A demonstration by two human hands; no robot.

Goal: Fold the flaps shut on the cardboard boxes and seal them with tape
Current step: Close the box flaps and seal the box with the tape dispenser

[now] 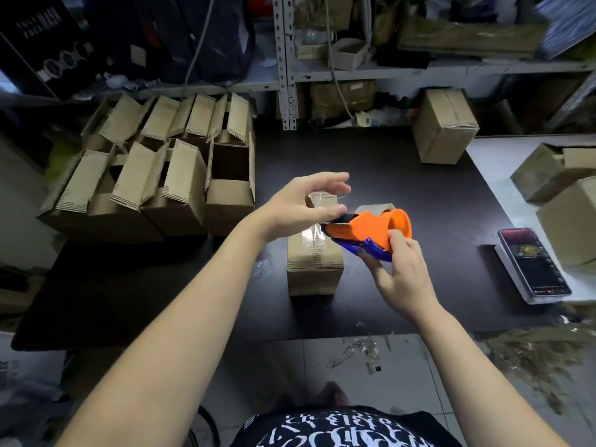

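Observation:
A small closed cardboard box (314, 262) with clear tape along its top seam stands on the dark table (403, 175) in front of me. Above it, my right hand (401, 269) grips an orange and blue tape dispenser (367, 232). My left hand (309, 201) hovers over the box's far end, thumb touching the dispenser's front edge, fingers spread and relaxed. A strip of clear tape (324, 201) shows between the left fingers and thumb; whether the hand pinches it is unclear.
Several open boxes with raised flaps (167, 169) crowd the table's left side. A sealed box (443, 127) stands at the back right, more boxes (561, 188) at the far right. A phone (533, 264) lies right. Shelving (287, 59) rises behind.

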